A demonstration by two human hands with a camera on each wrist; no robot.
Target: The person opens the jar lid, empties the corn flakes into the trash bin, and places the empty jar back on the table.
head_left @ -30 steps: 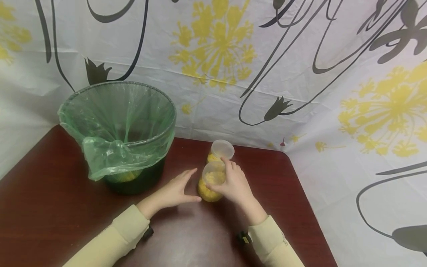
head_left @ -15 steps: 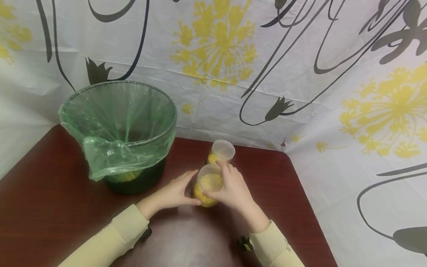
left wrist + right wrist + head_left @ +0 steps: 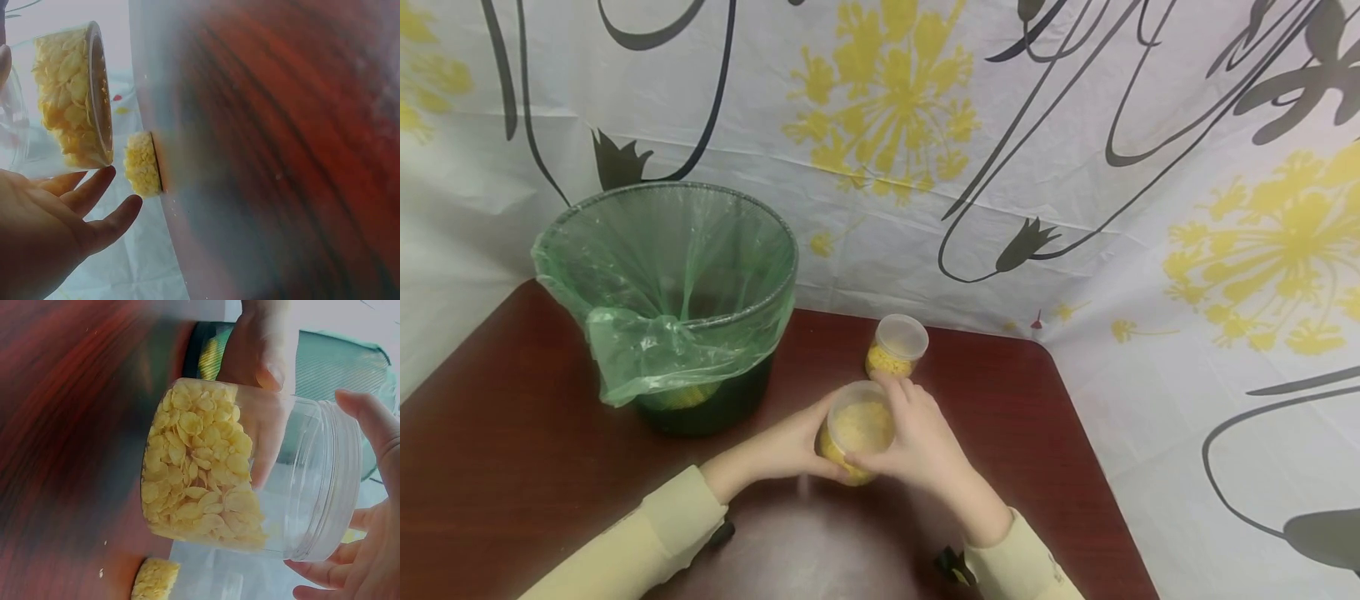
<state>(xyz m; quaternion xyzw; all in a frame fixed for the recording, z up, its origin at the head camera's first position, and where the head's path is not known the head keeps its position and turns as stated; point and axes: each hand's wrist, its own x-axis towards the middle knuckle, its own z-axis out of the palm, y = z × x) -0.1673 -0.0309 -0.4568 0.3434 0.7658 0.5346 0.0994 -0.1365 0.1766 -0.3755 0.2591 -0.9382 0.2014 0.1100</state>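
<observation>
Head view: the right hand (image 3: 921, 442) grips the jar (image 3: 857, 429) by its top, while the left hand (image 3: 786, 446) now curls round its side. Over the last second the jar has moved left and nearer, away from the small jar (image 3: 891, 360); both hands now share it, apparently just above the table (image 3: 1022, 433). Farther left stands the bin (image 3: 718, 417) in its green bag (image 3: 647, 350), before the curtain (image 3: 1075, 75).

Table (image 3: 1022, 433): reddish-brown, wood-grained.
Bin (image 3: 700, 421): dark, upright, on the table's left side.
Liner (image 3: 640, 350): translucent green, folded over the bin.
Second jar (image 3: 891, 360): upright, yellow flakes, near the far edge.
Backdrop (image 3: 760, 142): white, yellow flower heads, dark stems.
</observation>
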